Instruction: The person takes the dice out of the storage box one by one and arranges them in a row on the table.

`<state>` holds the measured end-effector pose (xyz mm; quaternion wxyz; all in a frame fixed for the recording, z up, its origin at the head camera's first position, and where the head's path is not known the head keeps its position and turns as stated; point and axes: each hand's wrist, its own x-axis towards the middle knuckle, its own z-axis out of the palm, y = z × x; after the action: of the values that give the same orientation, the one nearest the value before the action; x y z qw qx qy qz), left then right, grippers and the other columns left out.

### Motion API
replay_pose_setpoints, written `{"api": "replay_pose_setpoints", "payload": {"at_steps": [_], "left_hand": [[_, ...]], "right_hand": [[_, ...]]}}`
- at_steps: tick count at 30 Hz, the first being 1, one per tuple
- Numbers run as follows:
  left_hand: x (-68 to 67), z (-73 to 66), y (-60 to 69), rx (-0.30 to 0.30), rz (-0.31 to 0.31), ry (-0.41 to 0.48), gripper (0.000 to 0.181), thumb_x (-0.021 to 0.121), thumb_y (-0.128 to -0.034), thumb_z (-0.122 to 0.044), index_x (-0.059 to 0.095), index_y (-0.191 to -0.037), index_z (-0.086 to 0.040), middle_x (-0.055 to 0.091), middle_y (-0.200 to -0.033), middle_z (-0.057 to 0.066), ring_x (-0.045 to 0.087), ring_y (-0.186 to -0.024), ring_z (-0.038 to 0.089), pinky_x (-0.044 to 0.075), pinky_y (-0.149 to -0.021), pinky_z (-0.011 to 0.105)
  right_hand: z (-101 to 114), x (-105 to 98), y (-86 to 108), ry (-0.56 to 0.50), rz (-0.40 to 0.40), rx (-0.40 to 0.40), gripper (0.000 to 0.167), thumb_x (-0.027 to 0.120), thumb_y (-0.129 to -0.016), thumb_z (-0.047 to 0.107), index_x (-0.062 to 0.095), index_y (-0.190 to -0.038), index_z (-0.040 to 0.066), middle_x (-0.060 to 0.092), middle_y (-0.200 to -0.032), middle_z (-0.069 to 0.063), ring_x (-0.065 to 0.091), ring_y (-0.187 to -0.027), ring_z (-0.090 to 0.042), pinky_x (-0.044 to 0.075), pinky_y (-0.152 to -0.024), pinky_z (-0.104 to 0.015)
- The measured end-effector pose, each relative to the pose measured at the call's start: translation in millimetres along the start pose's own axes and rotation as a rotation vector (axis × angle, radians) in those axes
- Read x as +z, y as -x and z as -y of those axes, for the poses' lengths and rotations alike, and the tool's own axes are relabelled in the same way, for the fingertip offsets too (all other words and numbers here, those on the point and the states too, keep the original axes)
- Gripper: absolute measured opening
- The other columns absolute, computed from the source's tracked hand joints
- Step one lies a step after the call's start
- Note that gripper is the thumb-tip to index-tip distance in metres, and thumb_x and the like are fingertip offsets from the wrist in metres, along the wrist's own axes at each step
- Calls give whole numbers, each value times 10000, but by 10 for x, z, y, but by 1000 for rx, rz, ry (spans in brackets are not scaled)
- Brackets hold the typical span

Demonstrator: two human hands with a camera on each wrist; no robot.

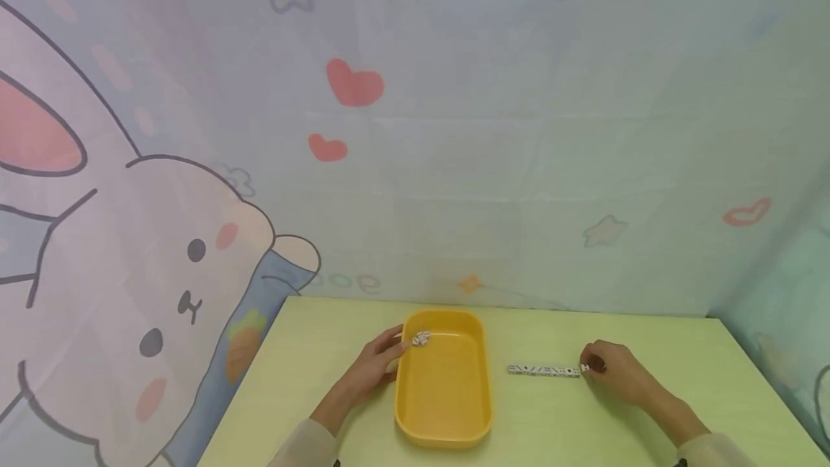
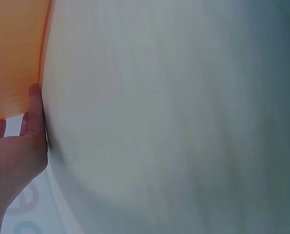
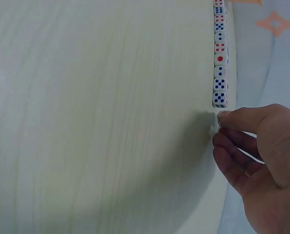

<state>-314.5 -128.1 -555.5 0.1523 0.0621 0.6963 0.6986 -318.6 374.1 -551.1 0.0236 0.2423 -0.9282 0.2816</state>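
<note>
On the left, my left hand [image 1: 372,372] touches the side of a yellow plastic tray [image 1: 486,380], its fingers fairly straight along the wall and rim. The left wrist view shows the fingers [image 2: 35,109] against the tray's orange-looking side [image 2: 18,58]. A small cluster of white dice [image 1: 421,339] lies in the tray's far left corner. To the right, my right hand [image 1: 619,372] pinches a die [image 1: 585,367] between thumb and fingertips, at the right end of a straight row of dice [image 1: 543,370]. Fingers mostly hide that die in the right wrist view, near the row's end die [image 3: 220,99].
The pale yellow-green table [image 1: 532,424] carries the tray and the row. A printed cloth backdrop [image 1: 486,164] with a rabbit, hearts and stars hangs behind the table's far edge.
</note>
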Motion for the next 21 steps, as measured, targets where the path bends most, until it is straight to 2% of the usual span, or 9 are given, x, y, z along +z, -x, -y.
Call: {"api": "replay_pose_setpoints", "payload": {"at_steps": [9,14,18,21], "left_hand": [[-21,9,-5,-3,4,8,597,556,-1124,-261,348,-1650,-69,400,-1619,266,541,-1376,406,547,-1054,511],[-39,0,-12,-5,0,2,590,560,-1122,-262,363,-1645,-74,396,-1626,262,547,-1373,394,557,-1043,496],[-53,20,-9,0,7,-3,587,557,-1123,-270,366,-1645,-79,383,-1637,259,537,-1383,396,567,-1028,482],[-60,47,24,0,33,-3,590,545,-1128,-271,350,-1650,-76,360,-1648,267,518,-1399,416,567,-1027,486]], "right_hand": [[27,72,10,-14,2,-27,200,795,-862,-55,723,-926,120,632,-865,42,554,-778,-49,516,-660,-272],[10,101,25,-12,3,-13,193,796,-852,-43,727,-937,116,640,-880,25,576,-802,-54,540,-688,-271],[28,80,70,-68,27,7,181,811,-872,0,721,-1019,59,656,-945,-4,606,-856,-90,563,-736,-275],[90,61,112,-128,43,16,260,838,-878,60,704,-1091,-5,658,-987,-32,609,-876,-132,560,-744,-276]]}}
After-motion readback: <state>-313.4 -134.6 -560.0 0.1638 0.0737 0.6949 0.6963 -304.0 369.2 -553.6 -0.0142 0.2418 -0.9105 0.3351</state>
